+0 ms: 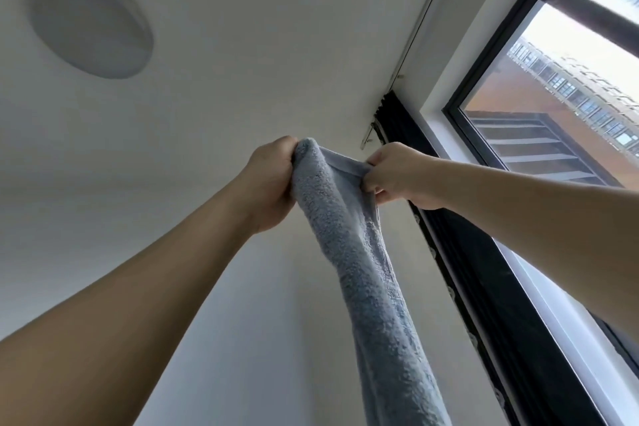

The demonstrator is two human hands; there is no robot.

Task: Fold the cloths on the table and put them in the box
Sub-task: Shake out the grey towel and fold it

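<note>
Blue terry cloth (pixel 359 252), gripped at its top edge by left hand (pixel 273 180) and right hand (pixel 397 173), hangs bunched; a loosened grip could drop it.

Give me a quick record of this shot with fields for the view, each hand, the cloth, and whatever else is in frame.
view: tilted up toward ceiling and window; no table or box in view
left hand: grips the cloth's top edge
right hand: pinches the same edge, close beside the left
cloth: blue-grey, fluffy, hanging bunched below the hands, not yet folded
ceiling light: round, upper left
window: dark frame, right; building outside
</note>
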